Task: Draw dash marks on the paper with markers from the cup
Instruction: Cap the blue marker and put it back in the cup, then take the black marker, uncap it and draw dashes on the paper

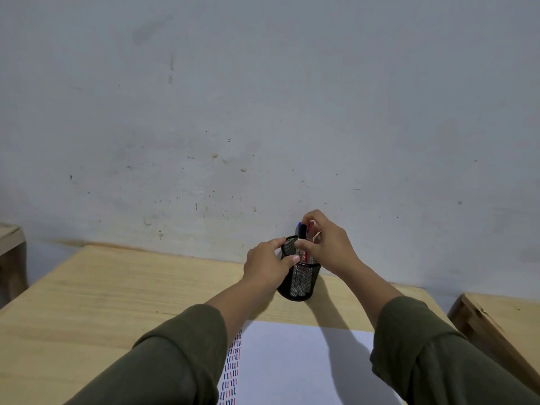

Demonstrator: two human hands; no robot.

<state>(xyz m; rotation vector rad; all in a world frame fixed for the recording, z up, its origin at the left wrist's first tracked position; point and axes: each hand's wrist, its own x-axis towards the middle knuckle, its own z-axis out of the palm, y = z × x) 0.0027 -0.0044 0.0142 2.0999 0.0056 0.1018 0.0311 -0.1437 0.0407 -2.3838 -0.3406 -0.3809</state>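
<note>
Two hands meet at the black mesh cup (298, 276), which stands on the far edge of the wooden bench (117, 287), close against the wall. The left hand (267, 264) wraps the cup's left side, thumb laid along the near rim, steadying it. The right hand (324, 244) comes over from the right, and its grip is pinched on the black-capped marker (302, 238) — thumb on the near face of the barrel, fingers curled behind it near the top.

That marker stands nearly upright, long axis running straight up out of the cup's mouth, its lower part seen through the mesh. A blue-capped marker (299, 226) rises just behind it, and a red one (310, 229) sits close to its right, partly hidden by the fingers; all three crowd one another in the opening.

What the coming move turns on, as I judge it, is that axis: the marker has to travel along its own length, straight up, before it can clear the rim — any sideways pull would drag it against its neighbours or tip the cup. The left hand's hold should keep the cup down.

The white paper (306, 363) lies nearer the person, between the two sleeves, with columns of blue and red dash marks (232, 369) along its left edge only. Most of the sheet is blank, so plenty of drawing seems left.
</note>
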